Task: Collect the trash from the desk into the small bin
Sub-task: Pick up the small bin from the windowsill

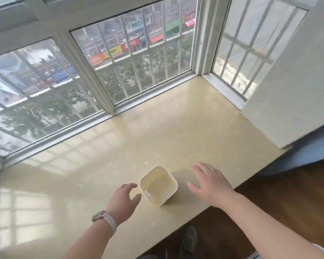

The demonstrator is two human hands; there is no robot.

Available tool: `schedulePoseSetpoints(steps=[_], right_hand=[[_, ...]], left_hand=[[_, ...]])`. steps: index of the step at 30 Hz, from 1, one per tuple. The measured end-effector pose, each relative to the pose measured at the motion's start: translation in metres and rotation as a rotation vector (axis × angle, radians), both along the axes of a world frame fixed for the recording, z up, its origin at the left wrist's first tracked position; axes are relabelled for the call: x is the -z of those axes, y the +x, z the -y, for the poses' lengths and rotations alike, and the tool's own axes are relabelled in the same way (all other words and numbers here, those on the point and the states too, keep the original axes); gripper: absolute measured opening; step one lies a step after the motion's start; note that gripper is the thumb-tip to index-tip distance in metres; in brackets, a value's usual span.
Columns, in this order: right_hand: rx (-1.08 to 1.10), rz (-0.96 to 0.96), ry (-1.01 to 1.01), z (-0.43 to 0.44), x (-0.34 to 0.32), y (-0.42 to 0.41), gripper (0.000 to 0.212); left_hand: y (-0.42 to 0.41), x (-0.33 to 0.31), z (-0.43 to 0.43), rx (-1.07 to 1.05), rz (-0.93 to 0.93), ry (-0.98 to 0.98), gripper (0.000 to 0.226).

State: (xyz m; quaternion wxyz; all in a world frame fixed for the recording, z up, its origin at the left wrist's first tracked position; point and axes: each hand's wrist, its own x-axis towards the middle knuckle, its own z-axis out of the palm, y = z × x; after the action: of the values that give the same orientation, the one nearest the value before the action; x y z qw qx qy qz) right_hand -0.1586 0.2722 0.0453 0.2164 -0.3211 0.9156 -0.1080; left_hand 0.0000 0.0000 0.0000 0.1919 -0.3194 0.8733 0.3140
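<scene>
Small bin (158,185) upright near front edge of tabletop (120,146), between both hands. Left hand (124,198) and right hand (209,184) open, fingers spread, holding nothing, not touching bin. No trash visible. Advice: keep bin upright; look around for trash.

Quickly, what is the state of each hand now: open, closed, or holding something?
Left hand: open, empty, beside the small cream square plastic bin.
Right hand: open, empty, fingers spread, on the bin's other side.

Cream bin (158,186), glossy beige desk (176,128)
</scene>
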Motion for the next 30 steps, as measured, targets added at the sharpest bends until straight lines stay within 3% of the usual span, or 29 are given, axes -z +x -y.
schedulePoseSetpoints(steps=[7, 11, 21, 25, 30], right_hand=[[-0.014, 0.209, -0.008, 0.027, 0.047, -0.006, 0.063], [0.073, 0.381, 0.014, 0.038, 0.073, -0.01, 0.066], [0.26, 0.638, 0.018, 0.059, 0.136, -0.012, 0.08], [0.3, 0.709, -0.057, 0.075, 0.14, -0.008, 0.06], [0.367, 0.743, -0.117, 0.078, 0.138, 0.0, 0.052]], left_hand=[[0.02, 0.039, -0.008, -0.442, 0.085, 0.276, 0.032], [0.019, 0.058, -0.017, -0.583, 0.097, 0.454, 0.035], [0.0, 0.099, -0.022, -0.688, 0.046, 0.718, 0.02], [-0.003, 0.1, -0.019, -0.659, 0.04, 0.721, 0.016], [-0.003, 0.101, -0.018, -0.624, 0.04, 0.769, 0.023]])
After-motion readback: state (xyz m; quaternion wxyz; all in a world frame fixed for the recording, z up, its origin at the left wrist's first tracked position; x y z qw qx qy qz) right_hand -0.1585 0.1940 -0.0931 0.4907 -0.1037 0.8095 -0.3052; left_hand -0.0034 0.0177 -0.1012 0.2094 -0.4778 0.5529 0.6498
